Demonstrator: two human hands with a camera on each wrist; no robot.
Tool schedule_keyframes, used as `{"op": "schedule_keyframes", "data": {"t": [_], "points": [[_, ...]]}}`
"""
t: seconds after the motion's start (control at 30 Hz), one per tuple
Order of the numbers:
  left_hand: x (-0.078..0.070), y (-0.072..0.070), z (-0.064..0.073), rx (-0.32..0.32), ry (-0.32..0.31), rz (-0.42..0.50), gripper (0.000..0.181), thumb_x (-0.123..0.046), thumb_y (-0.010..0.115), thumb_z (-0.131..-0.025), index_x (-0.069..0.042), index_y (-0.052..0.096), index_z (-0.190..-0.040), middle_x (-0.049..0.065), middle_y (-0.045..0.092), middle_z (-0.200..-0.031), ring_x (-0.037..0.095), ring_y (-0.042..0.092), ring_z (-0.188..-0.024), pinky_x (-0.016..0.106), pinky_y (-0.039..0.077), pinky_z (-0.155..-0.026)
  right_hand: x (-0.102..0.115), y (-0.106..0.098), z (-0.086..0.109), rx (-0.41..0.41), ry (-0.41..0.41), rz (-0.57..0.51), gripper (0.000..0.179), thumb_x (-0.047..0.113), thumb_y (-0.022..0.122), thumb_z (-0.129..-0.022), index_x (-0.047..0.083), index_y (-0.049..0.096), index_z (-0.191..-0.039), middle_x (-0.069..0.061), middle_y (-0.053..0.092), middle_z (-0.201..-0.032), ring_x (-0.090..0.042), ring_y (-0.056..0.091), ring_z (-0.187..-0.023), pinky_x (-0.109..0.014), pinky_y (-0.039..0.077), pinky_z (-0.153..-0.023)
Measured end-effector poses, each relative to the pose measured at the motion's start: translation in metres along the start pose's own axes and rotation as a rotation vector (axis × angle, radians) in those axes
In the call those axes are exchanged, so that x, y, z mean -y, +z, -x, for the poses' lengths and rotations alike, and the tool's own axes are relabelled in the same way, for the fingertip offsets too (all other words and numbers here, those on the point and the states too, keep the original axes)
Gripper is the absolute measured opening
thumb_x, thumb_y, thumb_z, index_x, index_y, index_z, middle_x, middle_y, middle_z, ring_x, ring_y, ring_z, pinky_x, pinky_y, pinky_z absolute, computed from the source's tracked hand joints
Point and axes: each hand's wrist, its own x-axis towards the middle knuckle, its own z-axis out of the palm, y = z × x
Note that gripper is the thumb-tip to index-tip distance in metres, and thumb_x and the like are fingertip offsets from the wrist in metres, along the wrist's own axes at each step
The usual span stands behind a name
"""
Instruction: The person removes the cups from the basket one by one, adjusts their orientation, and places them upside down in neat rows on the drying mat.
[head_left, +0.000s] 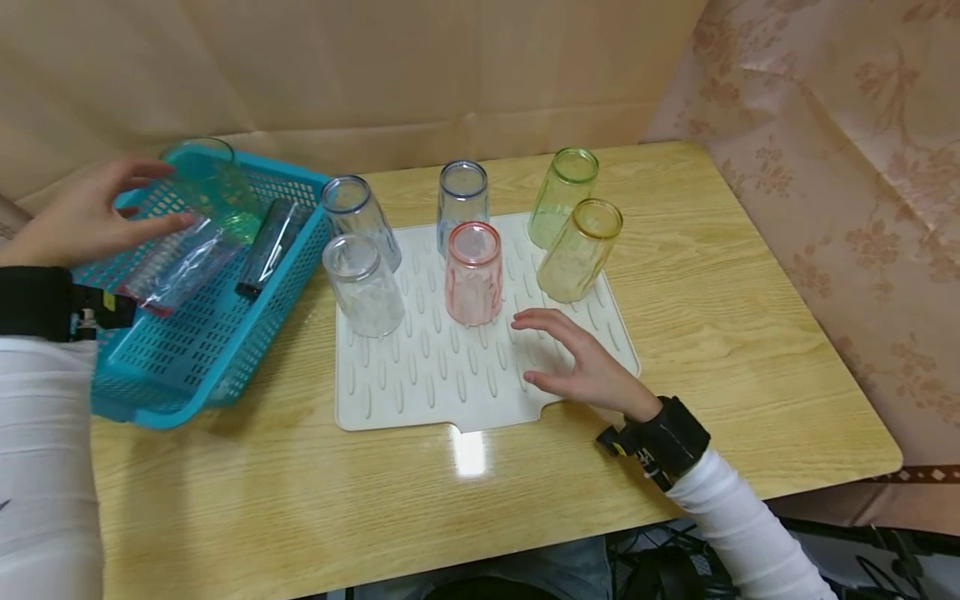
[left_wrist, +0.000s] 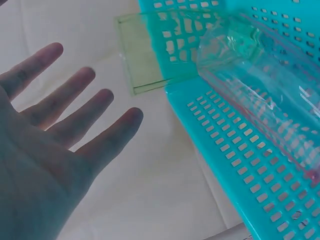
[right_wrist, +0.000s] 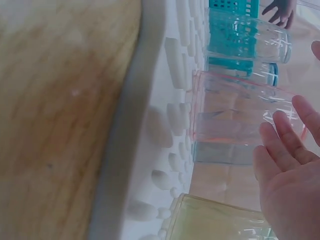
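Observation:
My left hand (head_left: 90, 217) is at the left side of the blue basket (head_left: 161, 414), fingers spread and apart from the green glass (head_left: 213, 187). In the left wrist view that glass sticks out over the basket's rim, and nothing lies between my fingers. My right hand (head_left: 588, 367) hovers low over the front right of the white mat (head_left: 442, 408), fingers loosely extended and holding nothing. Closest to it stand an upside-down pink glass (head_left: 474, 279) and a yellow glass (head_left: 577, 254). The right wrist view shows its fingertips overlapping the pink glass.
A clear glass (head_left: 365, 287) and a blue-rimmed glass (head_left: 360, 217) stand at the mat's left. Behind are another blue glass (head_left: 462, 200) and a green glass (head_left: 562, 196). In the basket lie a clear plastic-wrapped item (head_left: 187, 262) and a dark wrapped cylinder (head_left: 272, 243). A curtain hangs behind the table.

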Motion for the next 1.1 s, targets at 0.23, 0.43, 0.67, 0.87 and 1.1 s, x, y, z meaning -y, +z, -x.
{"op": "schedule_keyframes", "data": {"t": [0.23, 0.43, 0.67, 0.87, 1.1], "points": [[-0.002, -0.004, -0.023, 0.045, 0.024, -0.138, 0.082, -0.029, 0.065, -0.091, 0.002, 0.018, -0.151, 0.035, 0.011, -0.151, 0.057, 0.012, -0.134, 0.071, 0.023, -0.098, 0.002, 0.0, 0.007, -0.006, -0.001, -0.004, 0.06, 0.005, 0.076, -0.082, 0.008, 0.05, -0.137, -0.01, 0.046, -0.14, -0.022, 0.037, -0.133, -0.039, 0.031, -0.108], [0.001, -0.001, -0.042, 0.082, 0.026, -0.175, 0.087, -0.031, 0.064, -0.09, 0.002, 0.013, -0.152, 0.033, 0.0, -0.153, 0.05, -0.005, -0.14, 0.073, 0.005, -0.103, 0.006, 0.0, 0.013, -0.018, 0.023, -0.003, 0.06, 0.006, 0.076, -0.082, 0.008, 0.05, -0.137, -0.014, 0.046, -0.14, -0.022, 0.037, -0.133, -0.039, 0.03, -0.108], [0.009, 0.003, -0.06, 0.145, -0.053, -0.175, 0.091, -0.035, 0.062, -0.092, -0.001, 0.003, -0.153, 0.033, -0.016, -0.151, 0.056, -0.011, -0.136, 0.077, 0.005, -0.098, 0.008, 0.0, 0.021, -0.064, 0.053, -0.006, 0.059, 0.004, 0.075, -0.082, 0.005, 0.051, -0.136, -0.01, 0.047, -0.14, -0.021, 0.039, -0.131, -0.041, 0.031, -0.107], [0.011, 0.007, -0.07, 0.16, -0.153, -0.222, 0.094, -0.037, 0.059, -0.094, -0.005, -0.007, -0.153, 0.032, -0.028, -0.148, 0.063, -0.017, -0.13, 0.081, 0.004, -0.093, 0.006, -0.003, 0.027, -0.112, 0.058, -0.002, 0.058, 0.001, 0.076, -0.081, 0.003, 0.052, -0.134, -0.011, 0.049, -0.137, -0.023, 0.041, -0.13, -0.038, 0.031, -0.107], [0.014, 0.005, -0.073, 0.163, -0.221, -0.262, 0.097, -0.043, 0.057, -0.094, -0.006, -0.013, -0.151, 0.034, -0.03, -0.146, 0.064, -0.019, -0.128, 0.083, 0.004, -0.09, 0.004, -0.008, 0.032, -0.15, 0.072, 0.008, 0.059, -0.004, 0.076, -0.078, 0.001, 0.052, -0.132, -0.015, 0.049, -0.137, -0.027, 0.04, -0.13, -0.034, 0.03, -0.108]]}}
